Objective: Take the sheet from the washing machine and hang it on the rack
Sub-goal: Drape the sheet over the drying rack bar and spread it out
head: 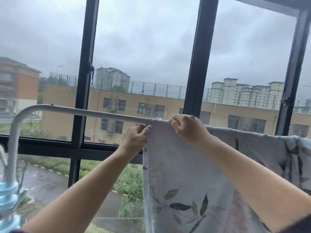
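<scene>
A pale sheet (181, 174) printed with dark leaves hangs over the white top bar of the rack (87, 112) and spreads to the right along it. My left hand (135, 137) pinches the sheet's left edge just below the bar. Up at the bar itself, my right hand (186, 127) grips the fabric's top fold. Both arms reach up from the bottom of the view. The bar's left part is bare and curves down at the far left. The washing machine is out of view.
Right behind the rack stands a big window with black frames (85, 78), with buildings and a wet road outside. Light blue clips or cord (8, 195) wrap the rack's left post at the lower left.
</scene>
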`<state>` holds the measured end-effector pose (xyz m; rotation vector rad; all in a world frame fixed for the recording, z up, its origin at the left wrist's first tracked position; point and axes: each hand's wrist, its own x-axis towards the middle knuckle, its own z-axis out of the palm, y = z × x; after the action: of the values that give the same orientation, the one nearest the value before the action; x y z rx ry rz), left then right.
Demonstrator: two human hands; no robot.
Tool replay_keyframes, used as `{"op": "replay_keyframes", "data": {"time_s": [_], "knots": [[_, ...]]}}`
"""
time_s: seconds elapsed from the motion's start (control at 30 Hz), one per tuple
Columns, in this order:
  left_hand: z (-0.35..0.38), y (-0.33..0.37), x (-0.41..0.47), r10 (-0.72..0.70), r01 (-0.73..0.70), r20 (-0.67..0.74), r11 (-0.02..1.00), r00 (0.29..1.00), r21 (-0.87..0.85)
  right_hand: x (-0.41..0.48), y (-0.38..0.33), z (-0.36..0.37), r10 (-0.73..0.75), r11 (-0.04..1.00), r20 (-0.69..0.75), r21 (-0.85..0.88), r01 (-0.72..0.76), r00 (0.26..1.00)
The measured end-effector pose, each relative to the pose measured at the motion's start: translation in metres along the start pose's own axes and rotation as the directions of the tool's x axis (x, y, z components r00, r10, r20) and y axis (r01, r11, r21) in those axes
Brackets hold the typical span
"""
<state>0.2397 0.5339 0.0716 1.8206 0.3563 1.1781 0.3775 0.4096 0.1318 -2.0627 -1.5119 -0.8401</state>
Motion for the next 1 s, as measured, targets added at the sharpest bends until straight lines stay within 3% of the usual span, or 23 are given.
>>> {"op": "replay_keyframes", "data": {"time_s": [0.13, 0.23, 0.37, 0.5, 0.57, 0.67, 0.73, 0.8, 0.87, 1.0], "knots": [[-0.009, 0.021, 0.013, -0.031, 0.007, -0.332, 0.997, 0.943, -0.072, 0.004, 0.000, -0.005, -0.027, 1.000, 0.000, -0.013, 0.027, 1.000], [-0.042, 0.028, 0.031, 0.055, 0.065, -0.500, 0.973, 0.864, 0.220, 0.012, 0.004, -0.009, -0.028, 0.998, 0.031, -0.056, 0.030, 0.999], [-0.053, 0.021, 0.024, 0.224, 0.073, -0.405, 0.797, 0.886, 0.600, 0.007, 0.010, 0.008, -0.053, 0.987, 0.069, -0.151, 0.063, 0.996], [-0.069, 0.033, 0.037, 0.368, 0.054, -0.368, 0.640, 0.854, 0.766, 0.014, 0.004, 0.001, -0.087, 0.993, -0.019, -0.077, 0.086, 0.996], [-0.082, 0.039, 0.047, 0.433, 0.071, -0.327, 0.510, 0.840, 0.857, 0.024, -0.005, -0.002, -0.136, 0.988, -0.063, -0.086, 0.131, 0.989], [-0.094, 0.030, 0.053, 0.433, 0.100, -0.254, 0.347, 0.865, 0.932, 0.029, -0.024, 0.012, -0.190, 0.979, -0.103, -0.094, 0.180, 0.976], [-0.101, 0.017, 0.055, 0.394, 0.100, -0.250, 0.363, 0.884, 0.926, 0.026, -0.028, 0.026, -0.178, 0.983, -0.099, -0.068, 0.171, 0.979], [-0.105, 0.012, 0.053, 0.281, 0.112, -0.271, 0.476, 0.921, 0.873, 0.023, -0.025, 0.033, -0.159, 0.986, -0.102, -0.063, 0.153, 0.982], [-0.105, 0.011, 0.051, 0.242, 0.105, -0.265, 0.521, 0.933, 0.847, 0.025, -0.027, 0.030, -0.134, 0.990, -0.139, -0.050, 0.128, 0.981], [-0.096, 0.008, 0.047, 0.325, 0.059, -0.229, 0.458, 0.918, 0.887, 0.043, -0.060, 0.028, -0.171, 0.985, -0.212, -0.054, 0.164, 0.962]]}}
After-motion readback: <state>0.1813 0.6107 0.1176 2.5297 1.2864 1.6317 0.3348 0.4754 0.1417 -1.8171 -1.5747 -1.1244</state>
